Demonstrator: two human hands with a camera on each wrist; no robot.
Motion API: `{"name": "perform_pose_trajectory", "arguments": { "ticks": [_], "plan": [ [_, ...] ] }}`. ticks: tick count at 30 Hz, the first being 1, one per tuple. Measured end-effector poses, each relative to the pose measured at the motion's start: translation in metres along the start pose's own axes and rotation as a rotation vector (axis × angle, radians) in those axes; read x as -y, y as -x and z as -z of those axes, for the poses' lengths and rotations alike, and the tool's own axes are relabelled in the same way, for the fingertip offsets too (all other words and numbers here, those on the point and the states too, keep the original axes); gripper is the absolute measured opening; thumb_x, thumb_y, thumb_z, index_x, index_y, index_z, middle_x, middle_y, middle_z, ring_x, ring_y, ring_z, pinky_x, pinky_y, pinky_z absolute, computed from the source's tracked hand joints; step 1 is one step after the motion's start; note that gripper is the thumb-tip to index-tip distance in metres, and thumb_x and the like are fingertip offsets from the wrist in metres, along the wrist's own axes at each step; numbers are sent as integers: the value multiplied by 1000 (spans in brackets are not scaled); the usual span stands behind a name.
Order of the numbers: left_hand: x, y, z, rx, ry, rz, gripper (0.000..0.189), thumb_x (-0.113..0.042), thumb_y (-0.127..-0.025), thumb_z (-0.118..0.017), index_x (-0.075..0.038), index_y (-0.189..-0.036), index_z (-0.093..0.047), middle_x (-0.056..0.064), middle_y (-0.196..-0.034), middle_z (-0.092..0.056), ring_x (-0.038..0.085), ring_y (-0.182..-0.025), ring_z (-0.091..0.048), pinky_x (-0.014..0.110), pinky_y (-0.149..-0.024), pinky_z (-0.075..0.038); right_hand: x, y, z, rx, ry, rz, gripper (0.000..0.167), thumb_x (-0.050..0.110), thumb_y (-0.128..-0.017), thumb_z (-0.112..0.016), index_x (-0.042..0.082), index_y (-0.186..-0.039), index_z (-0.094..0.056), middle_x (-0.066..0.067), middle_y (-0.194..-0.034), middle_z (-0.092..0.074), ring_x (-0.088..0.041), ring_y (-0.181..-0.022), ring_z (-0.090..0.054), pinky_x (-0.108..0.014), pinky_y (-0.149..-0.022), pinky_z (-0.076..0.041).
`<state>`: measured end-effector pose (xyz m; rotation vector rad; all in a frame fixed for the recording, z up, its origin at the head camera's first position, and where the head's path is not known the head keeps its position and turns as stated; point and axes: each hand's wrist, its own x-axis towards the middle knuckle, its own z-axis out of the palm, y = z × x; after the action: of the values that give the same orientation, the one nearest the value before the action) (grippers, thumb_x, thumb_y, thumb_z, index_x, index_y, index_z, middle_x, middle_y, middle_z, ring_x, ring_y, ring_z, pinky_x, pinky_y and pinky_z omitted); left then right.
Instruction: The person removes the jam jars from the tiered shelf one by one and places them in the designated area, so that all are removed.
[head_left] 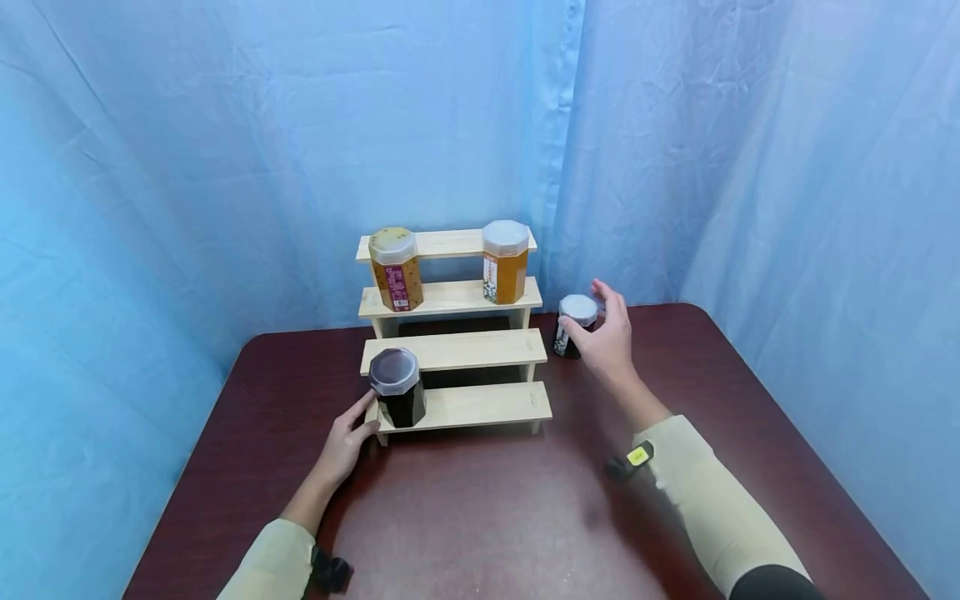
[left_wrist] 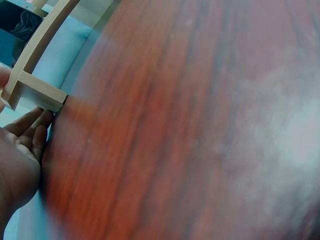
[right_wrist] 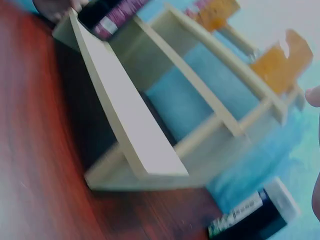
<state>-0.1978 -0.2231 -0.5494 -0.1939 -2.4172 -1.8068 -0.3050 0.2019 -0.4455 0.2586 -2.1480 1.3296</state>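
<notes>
My left hand [head_left: 348,446] grips the left end of the lowest step of a wooden four-step display stand [head_left: 487,404]. In the left wrist view its fingers [left_wrist: 37,135] lie by the stand's leg. Right beside that hand, a dark jar [head_left: 402,408] with a clear lid stands on the lowest step. On the right, my right hand [head_left: 609,337] is spread around the lid of another dark jar [head_left: 567,343], which is upright on the table with a white label. The right wrist view has this jar [right_wrist: 255,215] apart from the fingertips at the frame's edge.
Higher on the stand are a jar with speckled yellow contents [head_left: 397,283] at left and an orange jar [head_left: 510,275] with a white lid at right. The dark red table [head_left: 480,508] is backed by blue curtains [head_left: 300,167] close behind the stand.
</notes>
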Motion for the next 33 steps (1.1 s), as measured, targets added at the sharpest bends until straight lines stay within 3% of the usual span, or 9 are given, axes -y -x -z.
{"name": "perform_pose_trajectory", "arguments": {
  "ticks": [6,12,20,23,28,30,33],
  "plan": [
    [-3,0,-1,6,-15,-7,61,1,-91,-59,7,-149,-41,22,-151,-45,33,-143,-33,8,-104,-22,30,20,-14,70,-95,10,73,19,-82,-83,6,-145,-49,-19,-125,-54,-31,-106,-56,-43,-79,-44],
    [-2,1,-3,12,-20,22,61,0,-92,-59,4,-150,-42,19,-152,-44,30,-143,-33,8,-104,-22,55,46,-32,224,-171,-14,76,19,-83,-83,8,-148,-46,-18,-128,-52,-29,-107,-57,-45,-82,-50],
    [-3,1,-3,21,-4,27,60,0,-94,-58,4,-151,-41,19,-152,-44,29,-144,-31,8,-104,-21,80,75,-61,368,-201,-37,77,18,-80,-86,13,-147,-48,-11,-124,-56,-23,-108,-61,-45,-87,-54],
    [-13,2,-1,29,-9,52,60,2,-93,-58,6,-151,-40,21,-152,-43,31,-144,-30,9,-104,-21,89,84,-76,411,-208,-73,77,16,-79,-86,12,-147,-49,-8,-124,-57,-21,-108,-62,-43,-88,-53],
    [-13,2,1,12,-21,44,61,1,-92,-59,6,-150,-41,21,-151,-44,31,-143,-32,8,-103,-22,103,100,-102,462,-215,-86,80,15,-78,-87,10,-147,-47,-5,-122,-58,-20,-109,-61,-41,-89,-53],
    [-4,1,0,1,-31,19,60,-1,-92,-59,5,-150,-42,21,-151,-45,31,-143,-33,7,-103,-21,106,106,-113,468,-209,-80,81,16,-78,-88,10,-148,-47,-5,-121,-57,-19,-109,-60,-42,-90,-53],
    [-6,1,-1,4,-44,18,59,-1,-93,-59,6,-149,-42,21,-151,-45,31,-142,-33,7,-103,-21,109,112,-124,464,-183,-72,83,20,-78,-88,13,-149,-46,-6,-121,-56,-19,-112,-56,-42,-91,-53]
  ]
}}
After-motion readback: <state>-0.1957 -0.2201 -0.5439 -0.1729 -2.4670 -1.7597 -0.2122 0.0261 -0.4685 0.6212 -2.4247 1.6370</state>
